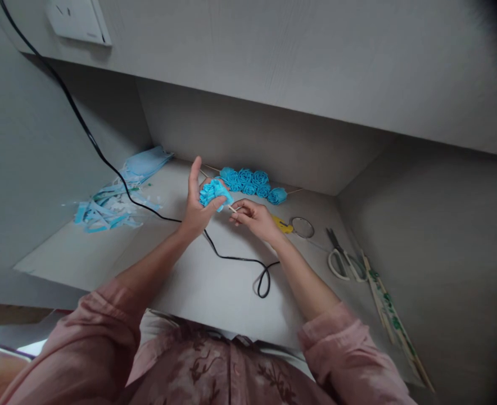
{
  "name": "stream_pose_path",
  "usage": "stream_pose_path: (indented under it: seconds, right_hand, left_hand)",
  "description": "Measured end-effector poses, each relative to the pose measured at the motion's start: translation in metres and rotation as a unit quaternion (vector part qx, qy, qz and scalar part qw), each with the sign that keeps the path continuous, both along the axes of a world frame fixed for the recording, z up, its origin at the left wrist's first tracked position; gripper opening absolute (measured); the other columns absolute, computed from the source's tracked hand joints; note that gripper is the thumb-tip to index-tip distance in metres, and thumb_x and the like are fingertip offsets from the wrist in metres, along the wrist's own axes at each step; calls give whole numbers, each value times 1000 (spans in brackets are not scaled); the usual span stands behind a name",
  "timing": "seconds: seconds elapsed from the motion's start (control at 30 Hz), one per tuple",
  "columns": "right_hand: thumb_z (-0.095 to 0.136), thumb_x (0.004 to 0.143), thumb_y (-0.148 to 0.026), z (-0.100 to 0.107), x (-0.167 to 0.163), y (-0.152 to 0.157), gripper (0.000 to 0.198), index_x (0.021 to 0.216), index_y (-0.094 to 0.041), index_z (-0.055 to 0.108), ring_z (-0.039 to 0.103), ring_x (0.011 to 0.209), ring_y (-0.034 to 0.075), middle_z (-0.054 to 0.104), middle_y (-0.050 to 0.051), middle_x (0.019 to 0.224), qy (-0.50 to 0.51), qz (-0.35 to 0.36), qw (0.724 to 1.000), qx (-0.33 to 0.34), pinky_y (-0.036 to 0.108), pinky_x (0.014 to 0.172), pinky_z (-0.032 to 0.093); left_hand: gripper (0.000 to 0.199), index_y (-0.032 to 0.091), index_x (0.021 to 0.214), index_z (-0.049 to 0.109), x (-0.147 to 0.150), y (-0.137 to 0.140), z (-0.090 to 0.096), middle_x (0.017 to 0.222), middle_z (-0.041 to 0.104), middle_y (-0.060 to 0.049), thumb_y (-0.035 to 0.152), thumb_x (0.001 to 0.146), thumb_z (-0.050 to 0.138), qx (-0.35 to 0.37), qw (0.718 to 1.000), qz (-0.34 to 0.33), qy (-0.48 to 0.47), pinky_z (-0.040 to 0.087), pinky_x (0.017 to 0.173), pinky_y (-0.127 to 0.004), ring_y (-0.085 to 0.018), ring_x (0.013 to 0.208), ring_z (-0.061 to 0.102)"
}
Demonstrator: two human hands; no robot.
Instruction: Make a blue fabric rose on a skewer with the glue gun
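Observation:
A blue handmade flower [211,192] with ruffled petals lies in my left hand [198,208], whose thumb presses against its base while the index finger points up. From that base comes a thin pale stick [232,208], pinched between the thumb and fingers of my right hand [251,216]. Just behind my hands, several finished blue roses [245,179] are grouped on the desk against the back wall. One more blue rose [277,196] sits at the right end of the group, its stick pointing right.
A black cable [235,258] crosses the desk under my forearms. Blue and white scraps [109,208] and folded blue masks [147,163] lie left. Right of my hands are a yellow tool [283,225], a wire ring [302,227], scissors [342,259] and green-marked sticks [394,318].

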State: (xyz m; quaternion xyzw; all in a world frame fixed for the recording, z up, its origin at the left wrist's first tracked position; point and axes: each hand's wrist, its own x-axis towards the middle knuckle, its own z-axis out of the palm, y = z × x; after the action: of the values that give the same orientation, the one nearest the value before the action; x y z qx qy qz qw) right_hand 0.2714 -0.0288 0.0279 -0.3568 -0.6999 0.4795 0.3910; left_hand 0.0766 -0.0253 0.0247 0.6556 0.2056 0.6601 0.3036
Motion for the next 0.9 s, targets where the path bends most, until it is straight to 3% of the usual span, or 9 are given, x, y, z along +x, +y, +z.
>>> stream_pose_path:
  seconds: [0.13,0.23,0.47,0.57,0.7,0.77,0.9]
  right_hand:
    - [79,79,-54,5,3,2,37,92,-23,64,70,67,15,78,2,81,34,-8,999,-2,31,72,56]
    - [80,78,-58,11,7,4,41,90,-23,63,71,68,16,78,2,80,59,-16,998,-9,32,72,58]
    - [80,80,-55,18,10,0,38,89,-22,63,71,69,15,78,2,81,43,20,999,-4,30,74,56]
    - [81,79,-54,14,7,0,37,88,-22,64,69,69,15,76,1,81,29,31,999,-4,31,74,55]
    - [81,78,-54,12,4,0,37,85,-21,66,67,72,15,73,0,79,19,25,1000,-1,32,77,54]
    - [83,75,-57,13,4,1,40,83,-21,66,67,75,16,72,0,79,23,12,1000,4,32,78,54]
    - [85,68,-65,18,8,4,49,81,-22,66,69,81,17,74,2,83,65,-18,998,-9,32,80,56]
  left_hand:
    - [129,43,168,0,1,0,1,160,43,-16,75,73,82,8,999,-41,-13,54,108,-52,-40,143,51]
    - [134,47,166,-1,2,5,-1,169,31,-15,80,67,82,-7,997,-76,-26,50,113,-52,-39,150,43]
    - [128,48,166,3,3,4,-3,170,32,-12,72,71,85,8,992,-124,-34,43,120,-52,-38,156,33]
    - [125,44,168,0,2,-4,1,160,46,-15,62,79,86,9,995,-103,-17,50,113,-51,-38,147,49]
    - [122,39,168,-7,0,-10,5,129,69,-12,54,87,82,-3,999,-39,7,57,101,-49,-34,123,68]
    - [124,40,168,-7,1,-9,6,132,67,-12,60,84,82,0,999,-36,15,57,101,-49,-34,125,67]
    - [131,42,167,-1,5,1,1,155,50,-16,75,72,83,30,997,-66,18,53,109,-47,-34,140,56]
